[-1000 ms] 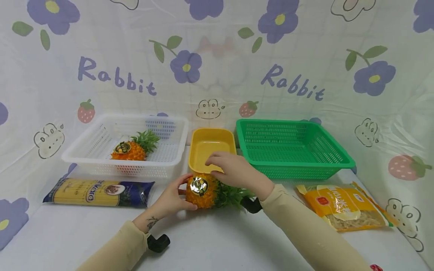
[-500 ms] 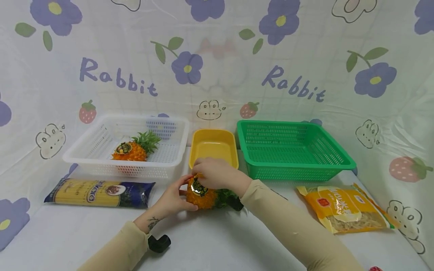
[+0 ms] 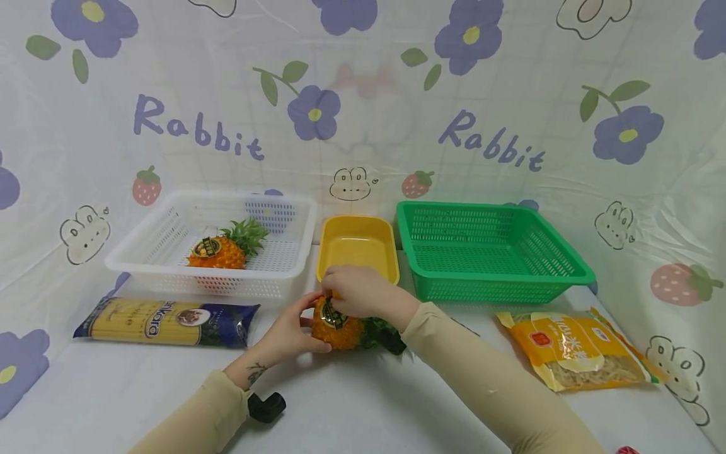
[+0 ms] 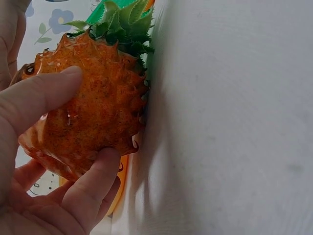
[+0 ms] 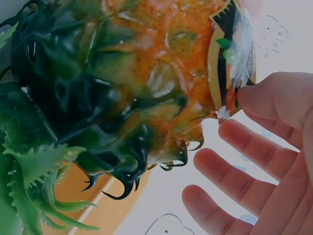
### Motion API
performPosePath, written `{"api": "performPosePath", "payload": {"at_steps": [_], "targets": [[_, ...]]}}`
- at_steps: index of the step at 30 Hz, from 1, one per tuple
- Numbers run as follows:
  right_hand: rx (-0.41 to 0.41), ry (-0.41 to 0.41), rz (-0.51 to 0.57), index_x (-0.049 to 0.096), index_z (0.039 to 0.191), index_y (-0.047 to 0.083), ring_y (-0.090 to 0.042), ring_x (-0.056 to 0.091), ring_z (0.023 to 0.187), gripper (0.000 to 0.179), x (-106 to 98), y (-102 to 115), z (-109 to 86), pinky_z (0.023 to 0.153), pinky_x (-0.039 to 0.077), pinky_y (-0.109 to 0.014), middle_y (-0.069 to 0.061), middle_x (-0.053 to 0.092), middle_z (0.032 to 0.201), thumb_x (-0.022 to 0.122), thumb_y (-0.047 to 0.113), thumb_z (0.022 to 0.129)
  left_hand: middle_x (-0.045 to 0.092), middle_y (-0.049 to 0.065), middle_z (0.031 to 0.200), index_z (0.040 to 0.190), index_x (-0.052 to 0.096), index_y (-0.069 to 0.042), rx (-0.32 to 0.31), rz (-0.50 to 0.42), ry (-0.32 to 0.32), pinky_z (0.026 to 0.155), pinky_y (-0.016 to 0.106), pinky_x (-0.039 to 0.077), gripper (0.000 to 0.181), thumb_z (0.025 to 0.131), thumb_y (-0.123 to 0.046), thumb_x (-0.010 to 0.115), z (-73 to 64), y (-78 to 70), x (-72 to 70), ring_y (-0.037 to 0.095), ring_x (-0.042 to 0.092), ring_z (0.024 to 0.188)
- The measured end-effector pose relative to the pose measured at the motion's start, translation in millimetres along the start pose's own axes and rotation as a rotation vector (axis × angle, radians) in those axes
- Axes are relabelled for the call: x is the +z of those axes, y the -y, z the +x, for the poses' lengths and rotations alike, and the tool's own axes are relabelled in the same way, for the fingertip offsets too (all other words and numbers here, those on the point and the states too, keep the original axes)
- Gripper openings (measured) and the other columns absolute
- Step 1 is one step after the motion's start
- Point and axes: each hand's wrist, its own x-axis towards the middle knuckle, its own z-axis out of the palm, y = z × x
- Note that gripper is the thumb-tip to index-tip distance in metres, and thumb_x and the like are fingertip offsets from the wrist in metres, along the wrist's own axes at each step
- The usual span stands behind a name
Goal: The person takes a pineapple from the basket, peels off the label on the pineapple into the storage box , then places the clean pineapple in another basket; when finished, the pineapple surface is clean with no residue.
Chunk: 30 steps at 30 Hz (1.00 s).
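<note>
An orange toy-like pineapple (image 3: pixel 336 337) with green leaves lies on its side on the white table. My left hand (image 3: pixel 289 331) grips its body, thumb on one side and fingers on the other, as the left wrist view shows closely. Over the fruit, my right hand (image 3: pixel 363 291) pinches the edge of the black-and-gold label (image 5: pixel 222 58) stuck to its skin. In the right wrist view the thumb lies at that edge while the other fingers stay off the fruit. My right hand and wrist hide part of the leaves in the head view.
Behind stand a white basket (image 3: pixel 198 275) holding another pineapple (image 3: pixel 224 254), a yellow tray (image 3: pixel 357 252) and a green basket (image 3: pixel 505 277). A spaghetti pack (image 3: pixel 167 323) lies left, an orange noodle bag (image 3: pixel 578 353) right. A printed curtain (image 3: pixel 363 94) hangs behind.
My right hand has moved left from above the leaves to the label and closed on its edge. The left hand keeps its hold, and the pineapple stays in place.
</note>
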Motion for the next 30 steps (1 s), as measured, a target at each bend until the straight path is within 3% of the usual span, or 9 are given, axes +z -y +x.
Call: {"api": "performPosePath", "payload": {"at_steps": [13, 21, 26, 30], "targets": [[0.017, -0.013, 0.081, 0.065, 0.087, 0.015, -0.013, 0.053, 0.088, 0.005, -15.2, 2.8, -13.1, 0.079, 0.048, -0.025, 0.003, 0.061, 0.103, 0.061, 0.013, 0.084, 0.039, 0.018, 0.138, 0.141, 0.034, -0.016, 0.005, -0.019, 0.021, 0.086, 0.042, 0.050, 0.091, 0.065, -0.009, 0.082, 0.3, -1.0, -1.6, 0.031, 0.055, 0.104], [0.062, -0.026, 0.223, 0.062, 0.085, 0.014, -0.014, 0.053, 0.094, 0.004, -31.3, -7.3, -18.7, 0.085, 0.047, -0.027, 0.004, 0.058, 0.113, 0.058, 0.013, 0.084, 0.038, 0.014, 0.140, 0.142, 0.033, -0.022, -0.035, -0.050, 0.021, 0.085, 0.041, 0.051, 0.092, 0.065, -0.007, 0.082, 2.0, 0.5, -2.3, 0.030, 0.056, 0.105], [0.135, -0.126, 0.154, 0.063, 0.087, 0.013, -0.016, 0.055, 0.086, 0.005, -45.4, -23.9, -15.2, 0.074, 0.048, -0.030, 0.000, 0.060, 0.102, 0.059, 0.015, 0.085, 0.038, 0.014, 0.141, 0.142, 0.033, -0.021, -0.044, -0.061, 0.012, 0.083, 0.040, 0.052, 0.093, 0.064, -0.006, 0.082, 2.3, 0.4, -1.2, 0.030, 0.056, 0.105], [0.209, -0.122, 0.095, 0.067, 0.092, 0.012, -0.018, 0.054, 0.078, 0.013, -50.5, -38.9, -8.2, 0.067, 0.046, -0.031, -0.003, 0.064, 0.098, 0.055, 0.011, 0.088, 0.037, 0.018, 0.140, 0.143, 0.032, -0.017, -0.027, -0.060, 0.015, 0.083, 0.040, 0.051, 0.094, 0.064, -0.004, 0.081, 1.7, 0.2, -0.2, 0.032, 0.056, 0.107]]}}
